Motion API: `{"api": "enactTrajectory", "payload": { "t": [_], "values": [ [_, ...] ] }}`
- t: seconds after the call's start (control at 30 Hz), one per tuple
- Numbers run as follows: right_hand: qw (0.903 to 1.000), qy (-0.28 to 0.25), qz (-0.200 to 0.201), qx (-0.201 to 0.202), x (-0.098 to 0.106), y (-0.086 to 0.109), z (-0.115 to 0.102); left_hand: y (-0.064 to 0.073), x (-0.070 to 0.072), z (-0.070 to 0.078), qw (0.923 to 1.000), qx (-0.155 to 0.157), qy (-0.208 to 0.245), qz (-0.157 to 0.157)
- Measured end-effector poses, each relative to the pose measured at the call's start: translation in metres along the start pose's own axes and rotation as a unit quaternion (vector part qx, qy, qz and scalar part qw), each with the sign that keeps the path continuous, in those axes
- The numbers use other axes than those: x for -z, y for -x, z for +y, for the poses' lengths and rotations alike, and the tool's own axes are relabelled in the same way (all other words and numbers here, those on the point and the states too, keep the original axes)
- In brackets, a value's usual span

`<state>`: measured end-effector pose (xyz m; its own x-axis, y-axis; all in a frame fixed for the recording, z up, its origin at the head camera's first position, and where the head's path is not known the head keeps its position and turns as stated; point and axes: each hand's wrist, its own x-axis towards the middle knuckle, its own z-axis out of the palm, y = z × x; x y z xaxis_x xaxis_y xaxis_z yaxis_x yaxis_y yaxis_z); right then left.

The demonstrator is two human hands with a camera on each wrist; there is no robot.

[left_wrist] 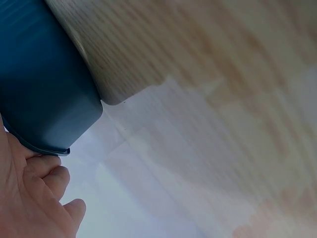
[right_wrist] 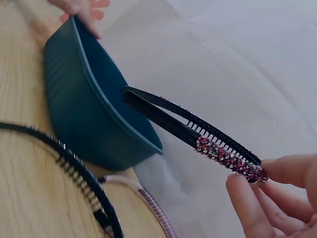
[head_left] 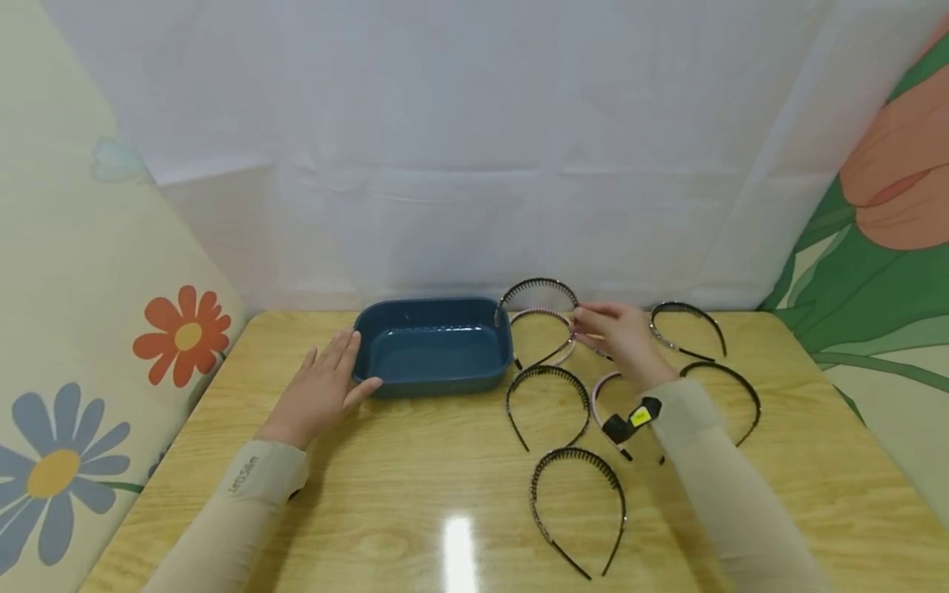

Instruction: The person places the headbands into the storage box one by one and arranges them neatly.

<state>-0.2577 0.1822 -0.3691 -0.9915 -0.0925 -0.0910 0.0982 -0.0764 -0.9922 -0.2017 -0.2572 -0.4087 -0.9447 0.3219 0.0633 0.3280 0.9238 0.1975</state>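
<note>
A headband (head_left: 538, 282) with comb teeth is pinched between the thumb and fingers of my right hand (head_left: 619, 333). In the right wrist view this black headband (right_wrist: 233, 161) carries pink and silver beads, and its tips point toward the bin. The dark blue rectangular bin (head_left: 437, 385) stands to the left of it; one end of the headband overlaps the bin's right rim in the head view. My left hand (head_left: 319, 391) rests against the bin's left end, fingers extended along the wall and thumb by the front corner. The left wrist view shows its fingertips (left_wrist: 54, 178) at the bin's rim.
Several headbands lie on the wooden table (head_left: 356, 511), among them a black toothed one (head_left: 619, 486) near the front and another black one (head_left: 754, 395) at right. A pink headband (head_left: 599, 387) lies partly behind my right wrist. A white cloth (head_left: 445, 165) hangs behind the table.
</note>
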Motion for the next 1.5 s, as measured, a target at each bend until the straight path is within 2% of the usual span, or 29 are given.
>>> {"api": "enactTrajectory", "payload": {
  "t": [0.2,0.57,1.03,1.5],
  "values": [
    [0.9974,-0.067,0.008,-0.023,-0.017,-0.008,0.0,0.003,0.0,-0.001,1.0,0.005,0.005,-0.004],
    [0.9893,-0.139,0.009,-0.044,-0.051,-0.022,0.006,0.001,0.001,0.001,1.0,0.005,0.007,-0.002],
    [0.9917,-0.122,-0.005,-0.04,-0.109,-0.032,0.021,0.0,0.001,0.004,0.9999,0.013,0.008,-0.003],
    [0.9962,-0.083,0.023,-0.013,-0.152,-0.039,0.032,-0.002,0.0,0.003,0.9998,0.018,0.004,-0.008]
  ]
}}
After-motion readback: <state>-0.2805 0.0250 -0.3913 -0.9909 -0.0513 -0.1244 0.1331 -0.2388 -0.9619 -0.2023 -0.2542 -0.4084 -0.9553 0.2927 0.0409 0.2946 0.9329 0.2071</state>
